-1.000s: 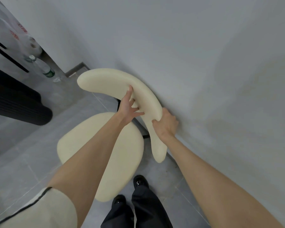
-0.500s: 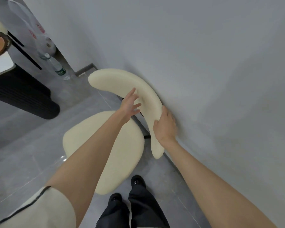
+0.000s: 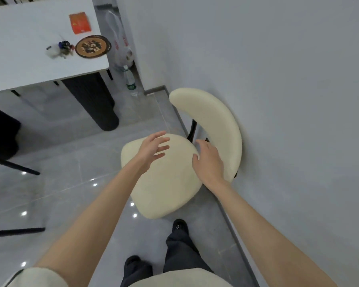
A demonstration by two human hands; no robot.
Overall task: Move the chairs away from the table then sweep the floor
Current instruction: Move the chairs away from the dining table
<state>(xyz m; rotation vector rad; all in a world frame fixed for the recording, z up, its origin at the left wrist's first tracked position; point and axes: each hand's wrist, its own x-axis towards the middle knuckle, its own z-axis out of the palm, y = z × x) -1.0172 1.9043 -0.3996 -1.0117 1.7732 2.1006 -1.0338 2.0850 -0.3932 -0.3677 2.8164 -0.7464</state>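
A cream chair (image 3: 166,183) with a curved backrest (image 3: 218,125) stands against the grey wall, its back touching it. My left hand (image 3: 152,149) hovers over the seat with fingers spread, holding nothing. My right hand (image 3: 208,160) is also open, held between the seat's rear edge and the backrest, apart from both. The white table (image 3: 29,59) stands at the upper left on a black ribbed pedestal (image 3: 93,102).
On the table lie a brown plate (image 3: 92,46), an orange packet (image 3: 80,23) and small items. A water bottle (image 3: 130,80) and a white plastic bag (image 3: 120,46) sit by the wall. Black legs of another chair (image 3: 19,168) show at left. My feet (image 3: 178,226) are near the chair.
Both hands have let go of the backrest and drawn back over the seat. My view has swung left and up, bringing the table top into sight.
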